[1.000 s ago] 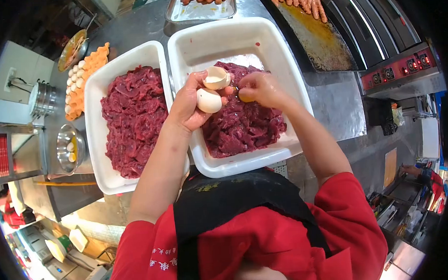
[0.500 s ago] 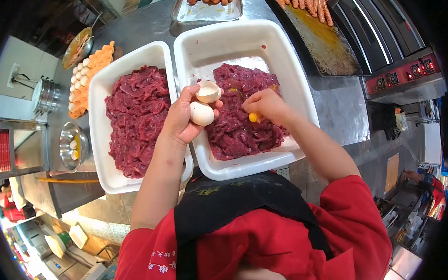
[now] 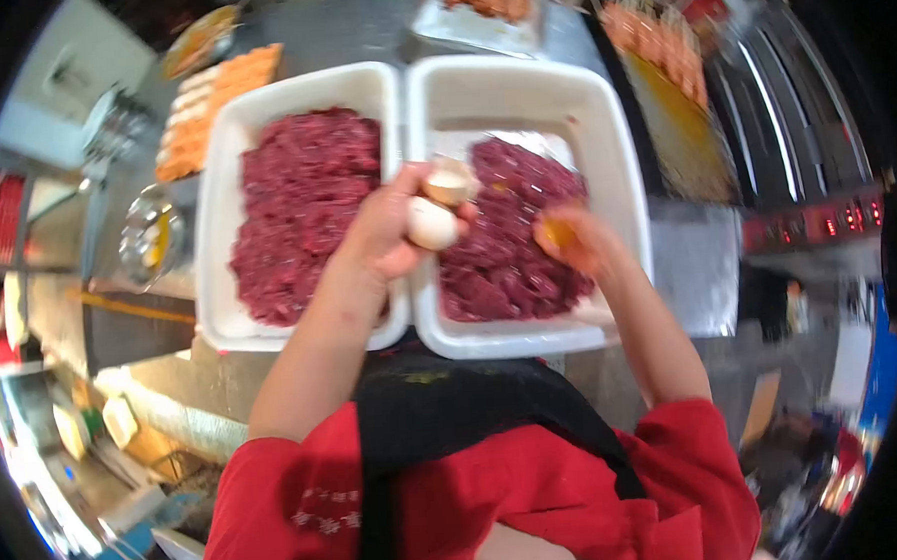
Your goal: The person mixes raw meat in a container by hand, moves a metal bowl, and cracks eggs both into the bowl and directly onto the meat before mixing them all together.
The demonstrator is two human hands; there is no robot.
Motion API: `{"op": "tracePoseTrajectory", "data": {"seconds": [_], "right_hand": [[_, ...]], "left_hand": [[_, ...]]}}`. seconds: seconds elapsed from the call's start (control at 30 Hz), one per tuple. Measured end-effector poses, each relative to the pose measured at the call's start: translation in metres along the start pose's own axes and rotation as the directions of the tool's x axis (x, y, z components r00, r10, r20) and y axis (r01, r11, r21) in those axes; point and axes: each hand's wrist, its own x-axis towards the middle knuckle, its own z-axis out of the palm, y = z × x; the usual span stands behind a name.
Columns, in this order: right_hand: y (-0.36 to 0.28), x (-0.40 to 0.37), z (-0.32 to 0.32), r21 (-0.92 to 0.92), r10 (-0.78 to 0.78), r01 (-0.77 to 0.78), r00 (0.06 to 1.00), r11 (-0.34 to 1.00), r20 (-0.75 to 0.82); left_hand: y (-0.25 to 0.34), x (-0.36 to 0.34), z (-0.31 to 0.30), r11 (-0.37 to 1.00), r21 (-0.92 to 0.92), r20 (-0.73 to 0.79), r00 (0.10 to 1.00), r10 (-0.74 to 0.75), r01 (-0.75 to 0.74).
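My left hand (image 3: 386, 228) is over the inner rims of two white tubs, fingers wrapped round a white egg (image 3: 432, 224) and a broken eggshell (image 3: 450, 182), its hollow side showing. My right hand (image 3: 591, 246), smeared by motion, is above the right tub (image 3: 624, 162) with a yellow egg yolk (image 3: 559, 233) against its curled fingers. Below it lies a heap of sliced dark red meat (image 3: 509, 292), with a spot of yolk on top. More red meat (image 3: 305, 206) fills much of the left tub (image 3: 214, 190).
An orange egg tray (image 3: 223, 108) with white eggs stands at the back left. Nearer me is a steel bowl (image 3: 151, 238) with yellow contents. Sausages fill a metal tray (image 3: 478, 33) at the back; a griddle (image 3: 688, 149) with skewered sausages (image 3: 658, 46) is at right.
The view has shifted, so the tubs sit farther right. My right hand has turned, bringing the yolk up against its fingers. My left hand keeps the egg and shell.
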Motion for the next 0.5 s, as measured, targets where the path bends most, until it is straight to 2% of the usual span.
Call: {"op": "tracePoseTrajectory", "data": {"seconds": [0.03,0.07,0.1,0.13,0.17,0.23,0.3,0.37,0.4,0.43,0.5], "right_hand": [[0.004,-0.001,0.004,-0.047,0.004,-0.01,0.991,0.999,-0.132],[0.005,-0.009,0.011,0.006,-0.009,0.011,0.983,1.0,-0.185],[0.0,-0.009,0.007,-0.052,0.006,-0.015,0.986,0.999,-0.165],[0.0,-0.004,-0.008,0.02,0.018,-0.016,0.995,1.0,-0.099],[-0.004,-0.007,0.0,-0.01,-0.041,0.04,0.984,0.999,-0.171],[-0.019,-0.007,0.014,-0.059,-0.023,0.013,0.985,0.998,-0.173],[-0.03,-0.002,0.04,-0.126,-0.072,0.051,0.983,0.991,-0.169],[-0.036,0.006,0.079,-0.139,-0.095,0.077,0.988,0.987,-0.125],[-0.038,0.011,0.105,-0.191,-0.142,0.123,0.986,0.974,-0.09],[-0.039,0.014,0.134,-0.239,-0.188,0.17,0.981,0.956,-0.054],[-0.034,0.025,0.2,-0.266,-0.204,0.202,0.979,0.943,0.02]], "left_hand": [[0.007,-0.004,-0.006,0.999,0.023,0.001,1.0,0.025,-0.025],[0.013,-0.01,-0.01,0.998,0.018,0.009,0.998,0.055,-0.055],[0.021,-0.018,-0.015,0.996,0.017,0.011,0.996,0.084,-0.084],[0.031,-0.032,-0.018,0.991,-0.005,-0.027,0.991,0.13,-0.13],[0.043,-0.046,-0.021,0.985,-0.028,-0.052,0.985,0.166,-0.168],[0.07,-0.072,-0.044,0.956,-0.049,-0.063,0.956,0.285,-0.288],[0.1,-0.105,-0.069,0.899,0.01,-0.166,0.885,0.434,-0.439],[0.132,-0.136,-0.114,0.844,-0.057,-0.183,0.836,0.517,-0.534],[0.148,-0.153,-0.139,0.812,-0.035,-0.175,0.804,0.569,-0.582],[0.162,-0.168,-0.166,0.786,-0.043,-0.291,0.761,0.58,-0.616],[0.191,-0.195,-0.218,0.727,0.047,-0.358,0.668,0.653,-0.685]]}}
